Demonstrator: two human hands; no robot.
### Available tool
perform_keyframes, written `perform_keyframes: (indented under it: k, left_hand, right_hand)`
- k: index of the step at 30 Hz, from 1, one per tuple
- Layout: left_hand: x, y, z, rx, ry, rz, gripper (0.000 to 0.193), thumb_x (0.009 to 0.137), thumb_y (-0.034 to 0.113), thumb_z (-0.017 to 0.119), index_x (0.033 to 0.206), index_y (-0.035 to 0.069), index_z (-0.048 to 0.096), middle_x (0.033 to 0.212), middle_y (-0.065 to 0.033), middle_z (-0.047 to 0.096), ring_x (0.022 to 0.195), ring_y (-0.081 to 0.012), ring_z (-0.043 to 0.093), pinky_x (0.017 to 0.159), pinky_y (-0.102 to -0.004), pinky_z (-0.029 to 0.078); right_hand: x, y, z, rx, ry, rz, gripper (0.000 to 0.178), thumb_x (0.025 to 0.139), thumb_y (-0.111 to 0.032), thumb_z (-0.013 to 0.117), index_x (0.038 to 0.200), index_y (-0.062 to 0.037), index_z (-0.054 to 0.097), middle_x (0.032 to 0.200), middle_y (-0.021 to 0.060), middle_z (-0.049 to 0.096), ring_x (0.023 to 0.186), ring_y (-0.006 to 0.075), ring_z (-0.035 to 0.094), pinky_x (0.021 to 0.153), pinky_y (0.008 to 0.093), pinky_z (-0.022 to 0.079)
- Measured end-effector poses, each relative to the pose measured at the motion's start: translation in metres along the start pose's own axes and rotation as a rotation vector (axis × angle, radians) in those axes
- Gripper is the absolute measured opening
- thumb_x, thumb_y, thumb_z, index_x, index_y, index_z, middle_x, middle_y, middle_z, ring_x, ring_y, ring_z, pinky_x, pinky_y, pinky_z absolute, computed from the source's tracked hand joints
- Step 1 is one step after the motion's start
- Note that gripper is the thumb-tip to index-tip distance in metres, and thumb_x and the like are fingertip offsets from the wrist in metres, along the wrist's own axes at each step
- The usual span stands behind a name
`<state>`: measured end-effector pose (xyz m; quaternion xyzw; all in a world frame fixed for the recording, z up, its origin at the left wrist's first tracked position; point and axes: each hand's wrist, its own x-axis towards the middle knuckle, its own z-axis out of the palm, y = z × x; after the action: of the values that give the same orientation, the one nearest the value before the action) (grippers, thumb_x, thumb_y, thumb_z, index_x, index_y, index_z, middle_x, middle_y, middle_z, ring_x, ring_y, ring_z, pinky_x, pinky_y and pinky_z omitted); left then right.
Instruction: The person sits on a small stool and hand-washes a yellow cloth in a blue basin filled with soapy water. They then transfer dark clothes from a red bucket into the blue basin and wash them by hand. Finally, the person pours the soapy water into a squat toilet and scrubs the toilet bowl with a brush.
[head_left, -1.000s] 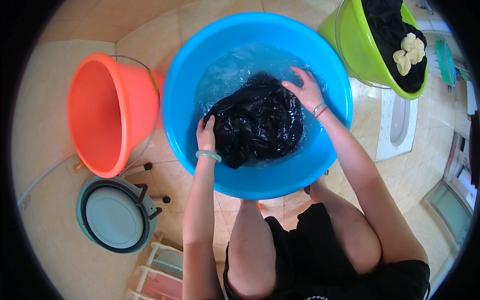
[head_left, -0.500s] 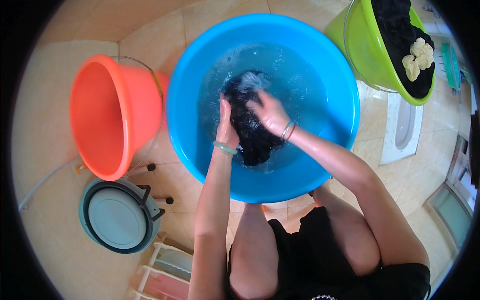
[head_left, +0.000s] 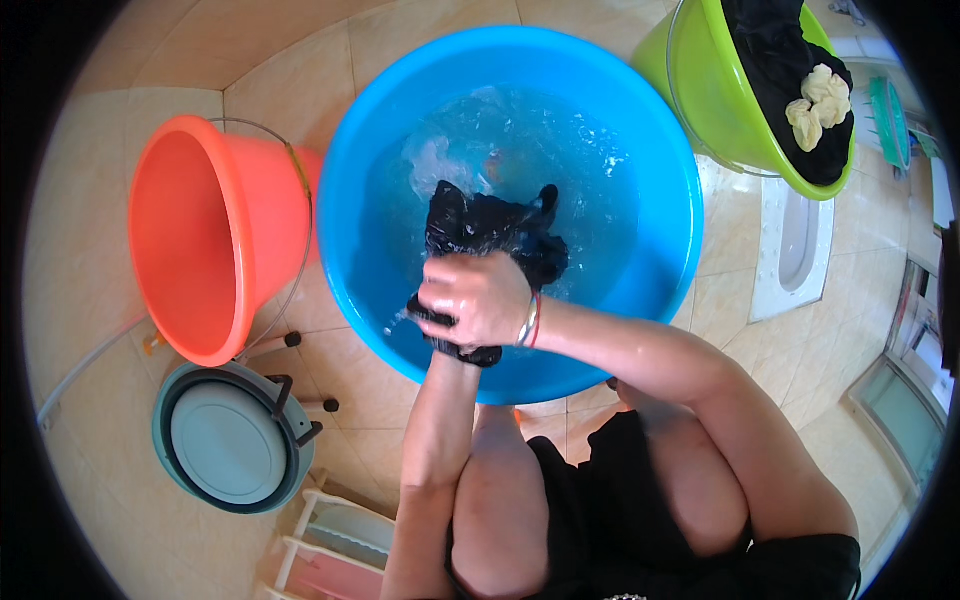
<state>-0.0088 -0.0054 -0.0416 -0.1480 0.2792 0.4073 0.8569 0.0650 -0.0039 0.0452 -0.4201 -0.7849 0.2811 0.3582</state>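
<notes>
A wet black piece of clothing (head_left: 482,222), bunched up, lies partly in the water of the big blue basin (head_left: 682,240). My right hand (head_left: 478,300) is closed over its near end, fingers wrapped round the fabric. My left wrist (head_left: 452,378) comes up from below, and black cloth lies across it. The left hand itself is hidden beneath the cloth and my right hand, so its fingers do not show. Splashed, foamy water (head_left: 437,165) stirs just beyond the clothing.
An orange bucket (head_left: 275,210) tilts at the left, above a grey-green folding basin (head_left: 228,440). At the upper right a green bucket (head_left: 690,85) holds black clothes (head_left: 765,50) and pale yellow bunched items (head_left: 825,95). A squat toilet (head_left: 795,250) and small rack (head_left: 335,540) stand nearby.
My hands, apart in the water before, have come together nearer to me. The black clothing has been lifted partly out, with my right hand now closed on it over the left.
</notes>
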Motion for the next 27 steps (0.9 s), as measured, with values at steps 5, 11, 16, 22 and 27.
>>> perform_keyframes:
  k: [5,11,16,22,27]
  left_hand:
    - [-0.011,-0.021,-0.038,-0.005,0.130,0.158,0.046,0.096,0.041,0.048,0.121,0.005,0.057,0.117,-0.0112,0.062,0.108,-0.0257,0.060,0.094,-0.0410,0.048]
    - [-0.032,-0.015,0.003,0.369,0.495,0.095,0.063,0.094,0.055,0.044,0.132,0.006,0.050,0.132,-0.0084,0.054,0.114,-0.0233,0.056,0.100,-0.0361,0.044]
    - [-0.042,0.018,-0.012,0.324,0.415,0.312,0.073,0.090,0.053,0.053,0.145,0.009,0.031,0.142,-0.0116,0.042,0.126,-0.0271,0.045,0.106,-0.0393,0.037]
    - [-0.016,0.014,-0.038,0.581,0.310,0.497,0.057,0.094,0.004,0.053,0.146,0.018,0.033,0.143,-0.0118,0.041,0.126,-0.0271,0.045,0.102,-0.0359,0.041]
    - [0.011,0.013,-0.018,0.255,0.190,0.214,0.049,0.097,0.038,0.050,0.138,0.011,0.044,0.135,-0.0069,0.050,0.123,-0.0241,0.047,0.105,-0.0380,0.038]
  right_hand:
    - [0.011,0.052,0.016,-0.125,-0.082,0.188,0.022,0.076,-0.030,0.065,0.069,-0.0094,0.061,0.074,0.0079,0.062,0.066,0.0286,0.063,0.055,0.0405,0.051]
    - [-0.025,0.169,-0.013,-0.090,-0.118,0.752,0.040,0.085,-0.046,0.059,0.110,-0.0154,0.061,0.103,0.0176,0.065,0.096,0.0362,0.062,0.083,0.0415,0.049]
    - [-0.039,0.176,-0.031,-0.150,0.158,0.863,0.072,0.084,-0.057,0.059,0.140,-0.0183,0.038,0.142,0.0185,0.038,0.127,0.0396,0.040,0.104,0.0430,0.036]
    - [-0.049,0.139,0.006,-0.584,-0.332,0.342,0.063,0.081,-0.046,0.066,0.137,-0.0268,0.043,0.141,0.0108,0.037,0.123,0.0460,0.039,0.090,0.0580,0.044]
    - [-0.039,0.166,0.009,-0.189,-0.126,0.907,0.057,0.084,-0.044,0.065,0.119,-0.0008,0.052,0.116,0.0235,0.054,0.103,0.0416,0.054,0.087,0.0470,0.048]
